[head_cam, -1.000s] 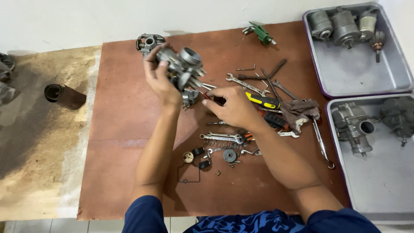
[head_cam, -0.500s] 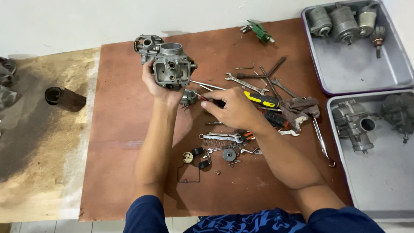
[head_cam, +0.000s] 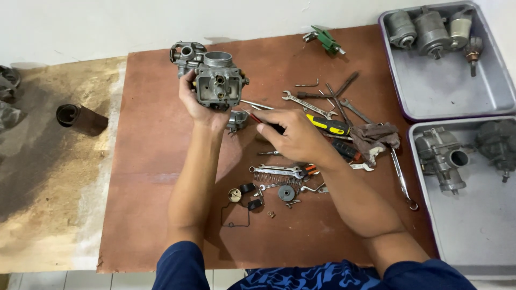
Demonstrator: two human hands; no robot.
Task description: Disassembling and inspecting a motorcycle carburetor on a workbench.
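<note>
Everything below is placed from the carburetor body [head_cam: 219,86], the grey casting held up over the far-left part of the brown board [head_cam: 145,161].

Well to its left, off the board on the stained bench, lay a dark cylinder [head_cam: 80,119] on its side. The left hand [head_cam: 198,104] was clamped around the carburetor body from below and behind, its fingers curled on the casting's left side and its open bore turned toward the camera. A second small casting [head_cam: 185,55] sat just beyond it to the upper left, and a small metal part [head_cam: 236,120] lay just below it to the right.

To the lower right of the carburetor body, the right hand [head_cam: 293,137] was closed on a thin red-handled tool [head_cam: 259,119], whose tip pointed up toward the casting's underside without yet touching it. Below it on the board lay small loose parts [head_cam: 258,196], a gasket outline among them.

Farther right lay a scatter of wrenches [head_cam: 309,104], a yellow-and-black screwdriver [head_cam: 329,125] and a rag [head_cam: 376,138]; farthest right stood two metal trays [head_cam: 457,91] holding more castings.

The step in hand looked like strip-down work on the body, with the tool being brought to a fitting. The next move would call for a steady left grip and careful seating of the tip, so that it does not slip off a small screw or jet.
</note>
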